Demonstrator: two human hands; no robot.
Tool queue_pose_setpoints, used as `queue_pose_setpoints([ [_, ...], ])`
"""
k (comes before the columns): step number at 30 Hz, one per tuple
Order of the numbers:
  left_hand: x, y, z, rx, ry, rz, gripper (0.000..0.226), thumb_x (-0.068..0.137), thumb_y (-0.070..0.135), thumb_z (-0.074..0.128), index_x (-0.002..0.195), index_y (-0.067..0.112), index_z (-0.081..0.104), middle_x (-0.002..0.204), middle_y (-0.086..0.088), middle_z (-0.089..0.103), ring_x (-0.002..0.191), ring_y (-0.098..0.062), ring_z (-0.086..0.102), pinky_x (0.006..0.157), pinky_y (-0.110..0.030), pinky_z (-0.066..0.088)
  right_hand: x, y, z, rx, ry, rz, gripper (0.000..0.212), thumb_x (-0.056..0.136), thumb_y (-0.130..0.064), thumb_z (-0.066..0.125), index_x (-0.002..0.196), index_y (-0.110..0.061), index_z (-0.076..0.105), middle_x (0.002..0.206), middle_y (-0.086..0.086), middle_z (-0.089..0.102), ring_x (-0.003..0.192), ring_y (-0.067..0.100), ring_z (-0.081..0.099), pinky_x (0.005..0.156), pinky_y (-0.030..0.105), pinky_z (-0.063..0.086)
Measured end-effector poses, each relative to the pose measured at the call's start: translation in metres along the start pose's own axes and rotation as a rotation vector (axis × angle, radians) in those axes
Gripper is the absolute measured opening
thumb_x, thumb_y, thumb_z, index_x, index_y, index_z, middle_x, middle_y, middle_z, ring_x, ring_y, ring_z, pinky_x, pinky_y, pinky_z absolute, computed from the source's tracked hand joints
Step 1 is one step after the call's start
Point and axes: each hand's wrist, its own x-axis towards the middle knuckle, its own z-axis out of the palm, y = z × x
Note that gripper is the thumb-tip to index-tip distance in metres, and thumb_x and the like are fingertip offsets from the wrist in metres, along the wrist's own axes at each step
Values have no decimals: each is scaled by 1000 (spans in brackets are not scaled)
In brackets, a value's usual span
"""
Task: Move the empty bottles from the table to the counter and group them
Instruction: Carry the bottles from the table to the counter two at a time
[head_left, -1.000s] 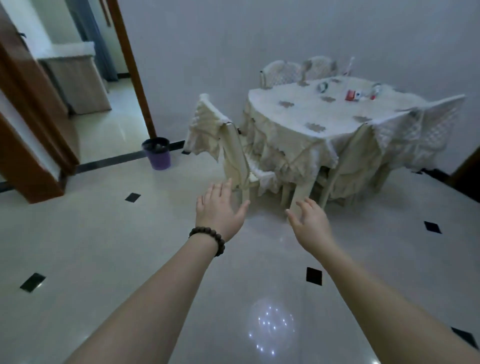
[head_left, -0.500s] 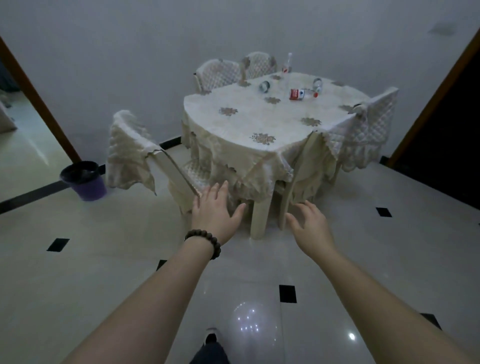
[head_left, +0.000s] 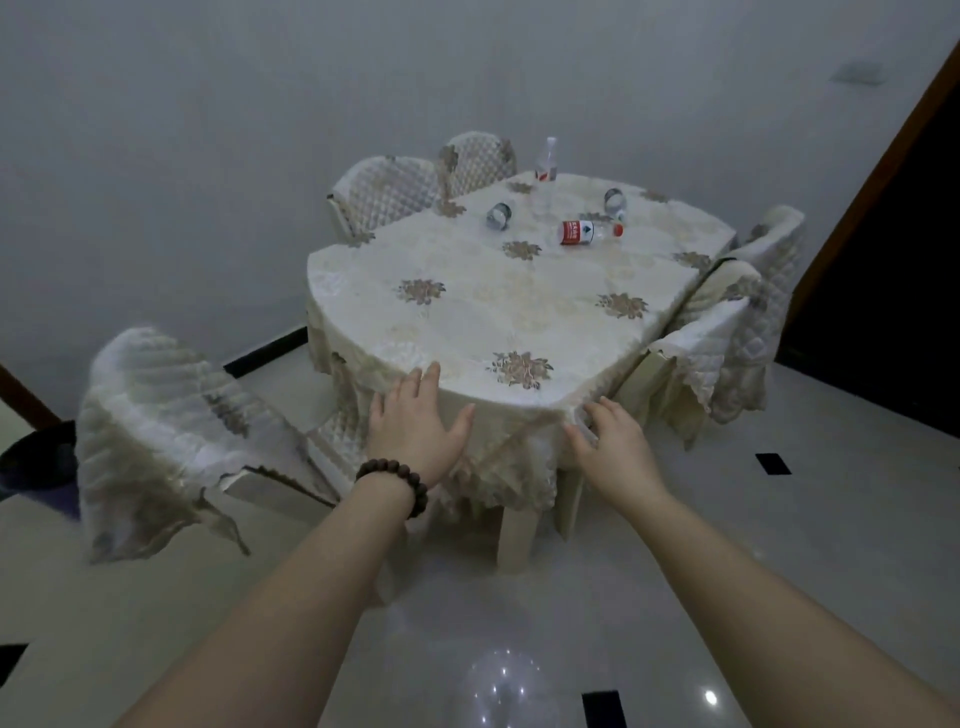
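A round table (head_left: 467, 312) under a cream flowered cloth stands ahead. On its far side lie several clear plastic bottles: one with a red label (head_left: 584, 232) on its side, one upright at the far edge (head_left: 546, 161), and two lying end-on, one at the left (head_left: 498, 215) and one at the right (head_left: 614, 200). My left hand (head_left: 415, 431), with a bead bracelet at the wrist, and my right hand (head_left: 613, 447) are both held out with fingers apart at the table's near edge, holding nothing. The counter is out of view.
Covered chairs surround the table: one at the near left (head_left: 171, 431), two behind it (head_left: 395, 195), one at the right (head_left: 737, 332). A dark bin (head_left: 36, 457) sits at the far left. A dark doorway (head_left: 893, 260) opens at the right. The tiled floor is glossy.
The view has closed in on the table, which now fills the middle. Both hands stay outstretched and empty and now reach its near edge. The left doorway has slid out of view.
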Motion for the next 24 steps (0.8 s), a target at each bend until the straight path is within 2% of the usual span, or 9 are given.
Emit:
queue_pose_setpoints([
  [6,99,12,13,-8,-21,50,72,94,57,36,152,21,16,158,-3,20,147,-20,11,118,-45,10,86,7,-1,6,37,63,52,95,-39,48,137,-9,46,149,12,37,140,25,28,115,35,23],
  [13,213,33,61,-17,-58,97,72,94,56,37,152,20,15,158,-6,20,147,-22,11,118,-47,10,195,30,5,-20,17,86,54,97,-41,44,141,-11,41,154,10,30,144,23,20,116,35,17],
  [16,273,51,82,-17,-65,109,72,94,57,36,152,20,15,158,-5,19,147,-22,11,118,-47,9,258,45,5,0,24,99,54,97,-41,43,142,-12,40,154,8,29,145,21,19,117,35,16],
  [20,363,79,103,-18,-71,100,72,94,56,36,152,19,14,158,-6,19,147,-23,10,118,-47,10,354,64,-5,24,40,109,52,97,-41,45,139,-11,43,150,8,36,141,23,26,113,35,23],
  [24,443,105,115,-4,-65,81,72,94,56,36,152,19,14,158,-6,19,147,-23,9,118,-47,9,442,71,-21,15,30,93,51,97,-39,45,139,-9,43,151,11,35,142,24,24,115,36,20],
])
